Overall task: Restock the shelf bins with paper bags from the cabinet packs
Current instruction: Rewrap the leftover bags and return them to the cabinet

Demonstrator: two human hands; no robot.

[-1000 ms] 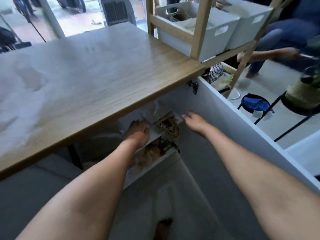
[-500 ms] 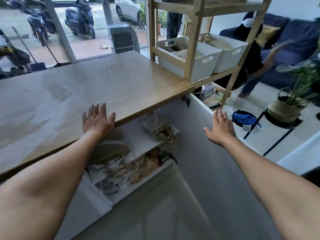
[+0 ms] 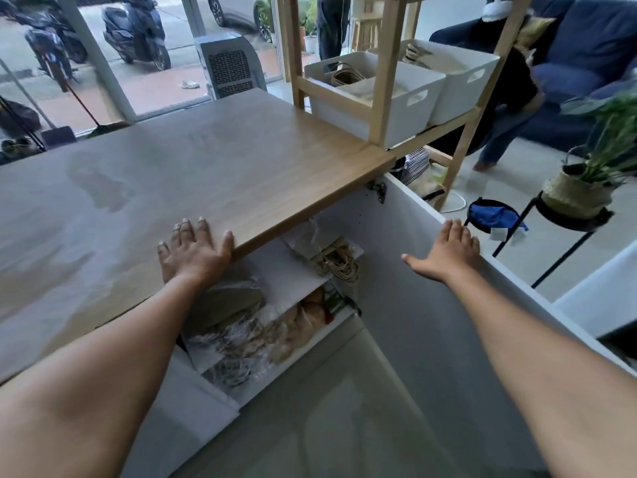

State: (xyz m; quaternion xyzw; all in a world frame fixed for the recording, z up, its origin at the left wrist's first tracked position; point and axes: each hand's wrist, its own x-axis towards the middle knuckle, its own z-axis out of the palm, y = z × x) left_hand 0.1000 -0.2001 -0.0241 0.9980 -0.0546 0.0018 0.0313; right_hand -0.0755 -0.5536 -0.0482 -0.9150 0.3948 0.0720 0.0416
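Observation:
My left hand (image 3: 193, 250) lies flat on the front edge of the wooden counter (image 3: 206, 160), holding nothing. My right hand (image 3: 444, 251) rests, fingers spread, on the top edge of the open white cabinet door (image 3: 448, 305). Below the counter the open cabinet shows plastic-wrapped packs of paper bags (image 3: 234, 343) with twine handles on its shelves, and another pack (image 3: 331, 257) further right. Two white bins (image 3: 406, 98) stand on the wooden shelf unit (image 3: 382, 63) at the counter's right end, with paper bags inside.
A person sits on a blue sofa (image 3: 586, 63) behind the shelf unit. A potted plant on a black stand (image 3: 579, 194) and a stool with a blue cloth (image 3: 493, 215) stand to the right of the door. A fan (image 3: 227, 67) stands by the glass front.
Both hands came up out of the cabinet: the left moved onto the counter edge, the right onto the door's top edge. My view rose from the cabinet toward the shelf.

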